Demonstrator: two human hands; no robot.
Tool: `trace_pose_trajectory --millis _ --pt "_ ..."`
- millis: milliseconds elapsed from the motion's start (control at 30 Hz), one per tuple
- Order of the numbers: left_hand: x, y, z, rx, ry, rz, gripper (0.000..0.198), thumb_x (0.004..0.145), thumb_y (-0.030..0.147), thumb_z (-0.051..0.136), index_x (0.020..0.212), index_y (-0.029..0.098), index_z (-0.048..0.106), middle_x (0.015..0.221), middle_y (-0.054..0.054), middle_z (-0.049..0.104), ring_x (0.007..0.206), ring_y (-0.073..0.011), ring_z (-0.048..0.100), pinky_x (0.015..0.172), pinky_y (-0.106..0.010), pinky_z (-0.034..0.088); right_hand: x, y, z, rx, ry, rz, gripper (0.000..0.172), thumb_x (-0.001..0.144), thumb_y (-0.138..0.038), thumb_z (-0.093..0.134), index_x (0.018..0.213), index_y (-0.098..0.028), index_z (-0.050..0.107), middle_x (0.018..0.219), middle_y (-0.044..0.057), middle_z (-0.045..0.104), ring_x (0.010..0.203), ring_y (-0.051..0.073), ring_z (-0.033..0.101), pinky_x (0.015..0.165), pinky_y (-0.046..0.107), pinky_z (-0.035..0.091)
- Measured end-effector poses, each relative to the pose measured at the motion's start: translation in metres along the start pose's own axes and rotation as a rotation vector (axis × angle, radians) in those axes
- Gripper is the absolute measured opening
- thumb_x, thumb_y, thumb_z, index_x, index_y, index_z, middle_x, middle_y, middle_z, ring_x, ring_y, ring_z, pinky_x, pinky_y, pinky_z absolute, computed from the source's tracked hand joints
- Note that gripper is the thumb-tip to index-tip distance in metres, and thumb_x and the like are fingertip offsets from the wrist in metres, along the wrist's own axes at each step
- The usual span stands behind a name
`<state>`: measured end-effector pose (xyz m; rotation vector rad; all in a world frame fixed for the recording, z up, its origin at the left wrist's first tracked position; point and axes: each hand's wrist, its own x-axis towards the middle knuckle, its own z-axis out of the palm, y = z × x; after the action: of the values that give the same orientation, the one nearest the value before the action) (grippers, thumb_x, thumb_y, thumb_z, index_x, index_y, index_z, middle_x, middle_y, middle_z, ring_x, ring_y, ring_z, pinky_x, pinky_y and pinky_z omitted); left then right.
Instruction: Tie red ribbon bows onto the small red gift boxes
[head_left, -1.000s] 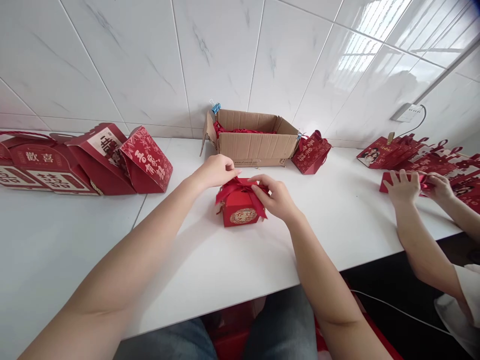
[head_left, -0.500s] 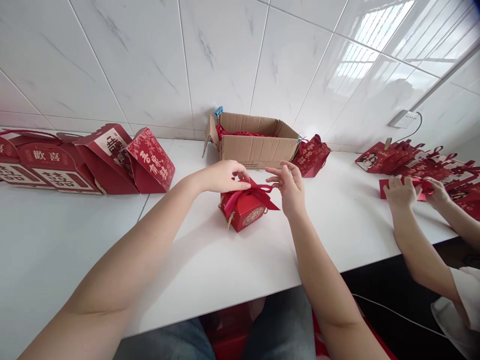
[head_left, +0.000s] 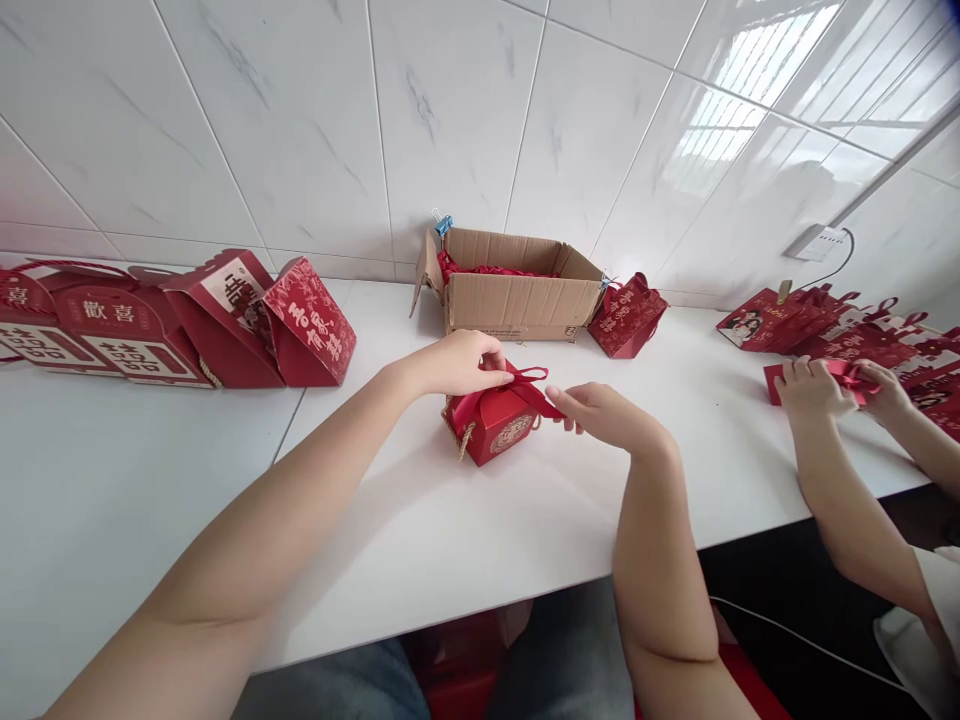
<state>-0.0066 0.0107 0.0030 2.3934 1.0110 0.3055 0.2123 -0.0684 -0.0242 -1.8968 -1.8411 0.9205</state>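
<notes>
In front of me on the white table is a small red gift box (head_left: 504, 422) with a gold round emblem and twisted gold cord at its sides. A red ribbon (head_left: 530, 390) is tied in a bow on its top. My left hand (head_left: 474, 362) is over the box's upper left, thumb and fingers pinched on the ribbon at the knot. To the right of the box, my right hand (head_left: 606, 412) pinches the ribbon's right tail between thumb and fingers. Part of the bow is hidden behind my left fingers.
Behind the box stands an open cardboard box (head_left: 517, 305) with red ribbon inside, a red gift box (head_left: 628, 316) beside it. Larger red gift boxes (head_left: 311, 325) line the left. At right, a co-worker's hands (head_left: 817, 388) handle a red box near several others (head_left: 847, 325).
My right hand has turned and moved lower, from spread fingers above the bow to pinching the right ribbon tail. My left hand stays at the knot. The view has shifted slightly.
</notes>
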Motion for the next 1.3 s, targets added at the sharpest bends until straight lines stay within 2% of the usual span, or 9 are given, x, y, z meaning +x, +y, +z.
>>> trace_pose_trajectory --millis 100,400,667,867,933,1067,1133,1200,1300 --pt "-0.001 0.001 -0.003 0.014 -0.014 0.009 0.020 0.081 0.037 0.057 0.083 0.019 0.067 0.092 -0.002 0.070 0.074 -0.0146 0.060 0.061 -0.024 0.044 -0.006 -0.002 -0.003 -0.003 -0.142 -0.072 0.054 0.084 -0.068 0.044 0.068 -0.019 0.059 0.067 0.003 0.060 0.063 0.015 0.055 0.059 0.029 0.041" --pt "0.002 0.008 0.012 0.217 0.107 -0.005 0.012 0.080 0.024 0.052 0.072 0.018 0.060 0.087 -0.006 0.070 0.076 -0.0198 0.061 0.061 -0.029 0.042 -0.006 -0.014 0.013 0.007 -0.179 -0.309 0.040 0.089 -0.047 0.047 0.061 -0.019 0.051 0.053 -0.003 0.047 0.049 0.009 0.043 0.050 0.025 0.036" --pt "0.006 0.009 0.021 0.322 0.081 -0.030 0.016 0.084 0.023 0.047 0.072 0.018 0.055 0.088 -0.010 0.068 0.080 -0.0249 0.061 0.065 -0.032 0.042 -0.005 -0.016 0.018 -0.005 -0.203 -0.383 0.038 0.087 -0.038 0.051 0.056 -0.019 0.045 0.052 -0.003 0.047 0.048 0.008 0.044 0.048 0.023 0.034" --pt "0.005 0.007 0.017 0.248 0.046 -0.042 0.015 0.084 0.025 0.047 0.072 0.018 0.054 0.088 -0.008 0.066 0.079 -0.0235 0.059 0.068 -0.033 0.043 -0.003 -0.013 0.018 0.024 -0.213 -0.416 0.043 0.082 -0.045 0.060 0.053 -0.018 0.044 0.052 -0.004 0.045 0.049 0.008 0.039 0.047 0.023 0.031" --pt "0.002 0.006 0.009 0.210 0.082 -0.001 0.017 0.086 0.031 0.048 0.078 0.018 0.057 0.093 -0.006 0.065 0.084 -0.0226 0.059 0.081 -0.036 0.042 0.000 -0.011 0.016 0.091 -0.061 -0.394 0.048 0.080 -0.053 0.062 0.051 -0.018 0.046 0.050 -0.003 0.044 0.048 0.007 0.035 0.046 0.024 0.029" --pt "-0.012 0.009 -0.013 0.203 0.299 0.015 0.034 0.093 0.044 0.036 0.085 0.018 0.058 0.099 -0.007 0.060 0.100 -0.0251 0.055 0.098 -0.045 0.034 0.011 -0.007 0.012 0.309 0.652 -0.336 0.058 0.086 -0.062 0.047 0.047 -0.019 0.041 0.046 -0.004 0.032 0.046 0.008 0.030 0.046 0.026 0.026" --pt "-0.021 0.014 -0.023 0.253 0.353 -0.023 0.039 0.094 0.045 0.033 0.078 0.018 0.056 0.094 -0.007 0.060 0.099 -0.0259 0.055 0.097 -0.045 0.034 0.016 -0.005 0.013 0.383 0.891 -0.363 0.055 0.089 -0.058 0.044 0.051 -0.020 0.044 0.049 -0.003 0.035 0.049 0.010 0.035 0.049 0.027 0.029" --pt "-0.030 0.019 -0.030 0.275 0.273 -0.102 0.039 0.091 0.049 0.037 0.074 0.019 0.056 0.085 -0.006 0.061 0.086 -0.0244 0.058 0.087 -0.041 0.039 0.020 -0.005 0.016 0.423 0.958 -0.421 0.044 0.090 -0.052 0.047 0.060 -0.020 0.051 0.058 -0.001 0.047 0.058 0.013 0.046 0.056 0.028 0.037" --pt "-0.035 0.022 -0.030 0.282 -0.033 -0.258 0.034 0.082 0.053 0.049 0.073 0.022 0.057 0.076 -0.004 0.063 0.062 -0.0206 0.056 0.062 -0.034 0.040 0.025 -0.006 0.024 0.419 0.839 -0.508 0.024 0.087 -0.043 0.054 0.079 -0.022 0.061 0.084 0.005 0.063 0.084 0.018 0.059 0.070 0.030 0.046"
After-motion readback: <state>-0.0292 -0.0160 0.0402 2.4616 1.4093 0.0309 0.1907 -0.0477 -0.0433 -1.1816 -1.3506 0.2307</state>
